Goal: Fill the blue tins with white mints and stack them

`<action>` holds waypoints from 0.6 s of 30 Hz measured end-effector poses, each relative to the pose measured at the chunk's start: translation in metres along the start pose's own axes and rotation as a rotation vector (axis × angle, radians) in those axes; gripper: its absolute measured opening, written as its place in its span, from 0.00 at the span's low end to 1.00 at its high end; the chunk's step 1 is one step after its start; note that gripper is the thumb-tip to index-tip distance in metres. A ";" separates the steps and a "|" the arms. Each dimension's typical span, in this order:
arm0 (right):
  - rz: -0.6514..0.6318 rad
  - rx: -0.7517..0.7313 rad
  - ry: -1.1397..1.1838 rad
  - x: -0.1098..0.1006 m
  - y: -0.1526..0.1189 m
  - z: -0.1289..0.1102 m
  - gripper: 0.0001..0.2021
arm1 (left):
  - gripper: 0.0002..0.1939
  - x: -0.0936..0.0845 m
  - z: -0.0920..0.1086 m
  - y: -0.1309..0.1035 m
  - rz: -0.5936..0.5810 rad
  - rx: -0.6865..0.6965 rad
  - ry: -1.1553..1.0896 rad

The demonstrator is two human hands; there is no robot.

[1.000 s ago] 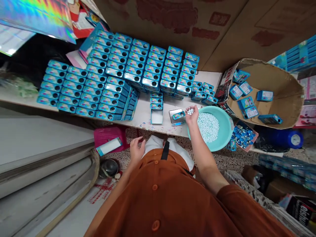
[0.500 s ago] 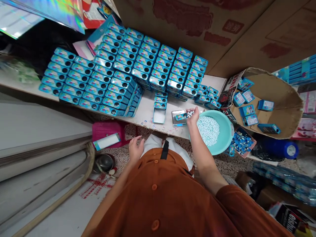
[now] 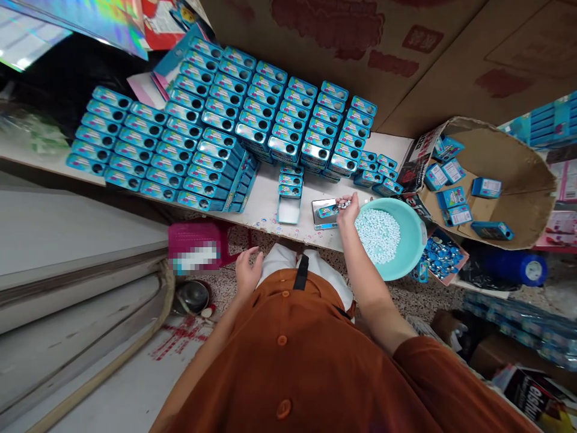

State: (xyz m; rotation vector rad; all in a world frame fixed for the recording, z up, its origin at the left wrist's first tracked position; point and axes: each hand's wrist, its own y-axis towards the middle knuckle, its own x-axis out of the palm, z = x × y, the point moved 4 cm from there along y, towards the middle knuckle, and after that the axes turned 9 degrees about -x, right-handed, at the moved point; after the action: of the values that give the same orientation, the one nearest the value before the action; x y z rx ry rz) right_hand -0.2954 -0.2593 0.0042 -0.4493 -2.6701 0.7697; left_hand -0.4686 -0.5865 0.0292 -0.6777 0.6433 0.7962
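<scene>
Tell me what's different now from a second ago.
The right hand, holding white pellets, has moved left, closer to the end of the box on the scale; its palm looks less spread open. Whether any pellets have left it, I cannot tell. The left hand stayed empty by the lap, and the box, scale, basin and stacked boxes stayed put.

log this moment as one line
right hand: holds white pellets beside blue container | left hand: open, by trousers | basin: more white pellets
</scene>
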 end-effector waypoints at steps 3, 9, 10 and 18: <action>0.029 0.094 0.063 -0.001 -0.001 -0.001 0.20 | 0.14 0.001 0.001 0.000 -0.004 -0.005 0.005; 0.046 0.207 0.244 -0.009 0.004 -0.015 0.19 | 0.14 0.002 0.004 -0.001 -0.016 -0.010 0.014; 0.047 0.201 0.251 -0.012 0.005 -0.019 0.18 | 0.14 0.002 0.005 -0.001 -0.017 -0.006 0.013; 0.028 0.126 0.125 -0.043 0.015 -0.039 0.16 | 0.15 0.006 0.004 -0.002 -0.041 -0.023 -0.007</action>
State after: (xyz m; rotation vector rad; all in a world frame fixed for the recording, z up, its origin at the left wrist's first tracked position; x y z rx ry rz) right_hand -0.2385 -0.2460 0.0174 -0.4864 -2.4881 0.8818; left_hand -0.4627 -0.5816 0.0277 -0.7061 0.6127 0.7690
